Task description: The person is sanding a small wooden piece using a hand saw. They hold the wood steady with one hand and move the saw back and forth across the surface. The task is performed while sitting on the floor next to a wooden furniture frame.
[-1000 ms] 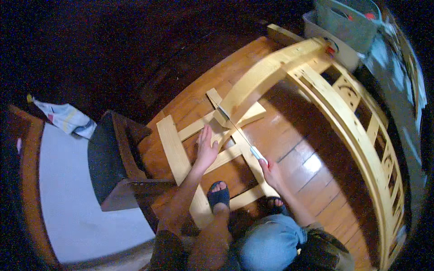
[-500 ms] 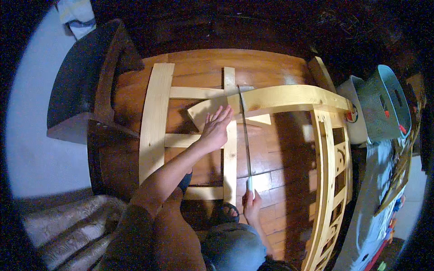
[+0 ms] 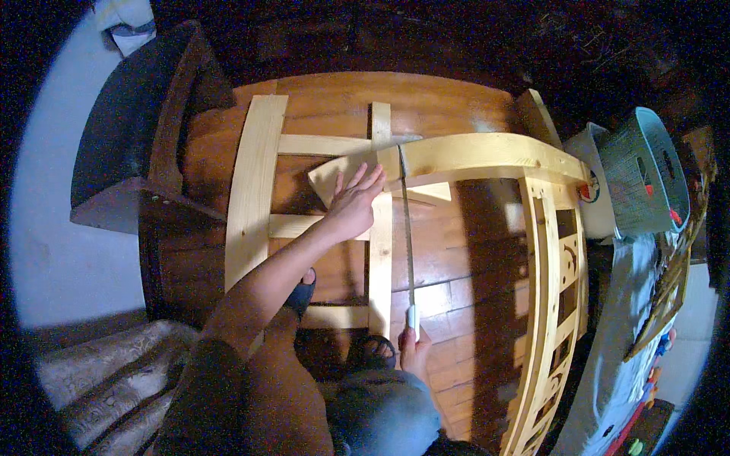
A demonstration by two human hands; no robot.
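Note:
My left hand [image 3: 353, 213] lies with fingers spread on the near end of a long pale wooden plank [image 3: 471, 156], pressing on its left part. A thin-bladed handsaw [image 3: 409, 254] crosses the plank just right of those fingers. Its light handle is gripped in my right hand [image 3: 413, 351], low in the picture and nearer to me. Under the plank's left end lies a ladder-like wooden frame [image 3: 380, 281] on the floor. The plank's right end rests over an upright slatted wooden panel [image 3: 536, 251].
A dark chair-like piece of furniture [image 3: 122, 144] stands at the left. At the right are a green-grey plastic basket [image 3: 642, 182] and a pale bin [image 3: 589, 140]. Patterned fabric [image 3: 114, 380] lies at lower left. My sandalled feet are beside the frame on the wooden floor [image 3: 449, 334].
My right hand has drawn the handsaw a little toward me. The left hand stays on the plank, and the whole view has shifted slightly.

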